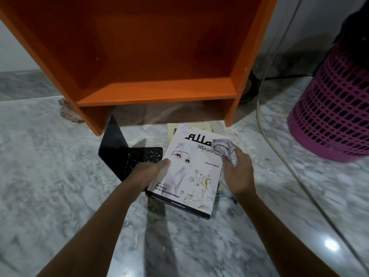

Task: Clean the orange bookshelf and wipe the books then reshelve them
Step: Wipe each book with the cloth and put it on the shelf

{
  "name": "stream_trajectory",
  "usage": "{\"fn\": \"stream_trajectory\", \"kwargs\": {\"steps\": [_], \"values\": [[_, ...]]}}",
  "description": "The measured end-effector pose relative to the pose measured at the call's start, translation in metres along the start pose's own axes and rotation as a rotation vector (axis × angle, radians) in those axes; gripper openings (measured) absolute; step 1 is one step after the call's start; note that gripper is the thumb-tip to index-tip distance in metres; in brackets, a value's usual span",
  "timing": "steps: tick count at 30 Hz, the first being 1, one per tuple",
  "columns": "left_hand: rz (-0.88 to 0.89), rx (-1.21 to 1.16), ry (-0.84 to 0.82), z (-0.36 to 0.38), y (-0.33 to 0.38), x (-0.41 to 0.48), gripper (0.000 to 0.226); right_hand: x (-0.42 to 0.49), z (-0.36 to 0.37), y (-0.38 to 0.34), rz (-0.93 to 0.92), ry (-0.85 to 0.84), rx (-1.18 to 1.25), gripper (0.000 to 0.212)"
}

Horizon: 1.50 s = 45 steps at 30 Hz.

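The orange bookshelf [155, 92] stands ahead on the marble floor with nothing on its shelf. Just in front of it I hold a white book [199, 176] with black lettering and a veiled figure on its cover. My left hand [149, 172] grips the book's left edge, thumb on the cover. My right hand [237, 172] is closed on a crumpled grey-white cloth [224, 149] pressed against the cover's upper right corner. Another pale book [201, 126] lies on the floor beneath, mostly hidden.
A black metal bookend [119, 148], speckled with dust, lies on the floor left of the book. A pink perforated basket [335, 108] stands at the right. A white cable [267, 116] runs down past the shelf's right side. A brown rag [67, 112] lies by the shelf's left foot.
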<state>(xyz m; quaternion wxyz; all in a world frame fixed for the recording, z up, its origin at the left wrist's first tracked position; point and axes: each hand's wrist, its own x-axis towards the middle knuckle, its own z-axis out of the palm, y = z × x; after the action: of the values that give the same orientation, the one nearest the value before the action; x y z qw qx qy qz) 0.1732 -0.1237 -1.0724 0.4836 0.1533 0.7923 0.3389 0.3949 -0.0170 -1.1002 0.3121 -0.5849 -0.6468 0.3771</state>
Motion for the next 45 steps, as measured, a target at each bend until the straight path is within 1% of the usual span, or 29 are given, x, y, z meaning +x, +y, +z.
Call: {"fn": "stream_trajectory", "kwargs": {"steps": [1,2,3,4,5,7,8,11,12,15,16,18,20,23,27,30,32,36,38,40,45], "values": [[0.015,0.03,0.001,0.003,0.001,-0.002,0.068,-0.001,0.001,0.0,0.019,-0.002,0.041,0.045],[0.034,0.052,0.009,0.004,0.003,-0.002,0.057,-0.001,0.001,-0.002,0.031,0.002,0.071,0.041],[0.038,0.055,0.021,0.005,0.004,-0.003,0.051,-0.001,0.0,-0.002,0.036,0.002,0.099,0.037],[0.042,0.05,0.022,0.006,0.004,-0.002,0.054,0.0,-0.002,-0.004,0.053,-0.002,0.119,0.034],[0.034,0.026,0.005,0.005,0.004,-0.002,0.063,0.001,-0.002,-0.005,0.066,-0.007,0.135,0.032],[0.027,-0.074,-0.052,0.004,0.004,-0.001,0.077,0.002,0.001,-0.006,0.087,-0.017,0.15,0.03],[0.027,-0.115,-0.086,0.005,0.004,0.003,0.078,0.002,0.002,-0.007,0.102,-0.012,0.158,0.03],[0.029,-0.186,-0.148,0.006,0.011,0.003,0.068,0.005,0.003,-0.008,0.141,-0.017,0.187,0.029],[0.026,-0.198,-0.166,0.007,0.013,0.005,0.068,0.006,0.002,-0.009,0.149,-0.022,0.196,0.028],[0.052,-0.144,-0.204,0.007,0.022,0.004,0.068,0.008,0.0,-0.011,0.163,-0.035,0.203,0.027],[0.074,-0.102,-0.213,0.008,0.022,0.005,0.064,0.008,0.0,-0.011,0.162,-0.039,0.193,0.027],[0.111,-0.06,-0.201,0.013,0.021,0.002,0.045,0.008,0.0,-0.012,0.153,-0.043,0.164,0.029],[0.118,-0.104,-0.168,0.018,0.018,0.002,0.034,0.008,0.001,-0.012,0.146,-0.044,0.153,0.03],[0.126,-0.196,-0.157,0.023,0.017,0.002,0.035,0.008,0.0,-0.012,0.136,-0.047,0.184,0.029],[0.187,-0.255,-0.133,0.022,0.022,-0.004,0.027,0.009,-0.009,-0.02,0.121,-0.071,0.23,0.023],[0.265,-0.295,-0.091,0.02,0.028,-0.015,0.022,0.011,-0.018,-0.034,0.086,-0.064,0.254,0.023],[0.338,-0.277,-0.058,0.016,0.034,-0.023,0.02,0.011,-0.023,-0.046,0.055,-0.06,0.287,0.021],[0.464,-0.199,-0.012,0.004,0.054,-0.042,0.025,0.009,-0.033,-0.073,-0.014,-0.08,0.329,0.02],[0.549,-0.163,0.006,-0.006,0.071,-0.059,0.027,0.007,-0.041,-0.095,-0.086,-0.082,0.337,0.024],[0.622,-0.145,0.019,-0.015,0.088,-0.076,0.024,0.008,-0.049,-0.116,-0.145,-0.099,0.333,0.026],[0.799,-0.181,0.057,-0.043,0.135,-0.12,0.021,0.009,-0.072,-0.184,-0.313,-0.117,0.333,0.029]]}}
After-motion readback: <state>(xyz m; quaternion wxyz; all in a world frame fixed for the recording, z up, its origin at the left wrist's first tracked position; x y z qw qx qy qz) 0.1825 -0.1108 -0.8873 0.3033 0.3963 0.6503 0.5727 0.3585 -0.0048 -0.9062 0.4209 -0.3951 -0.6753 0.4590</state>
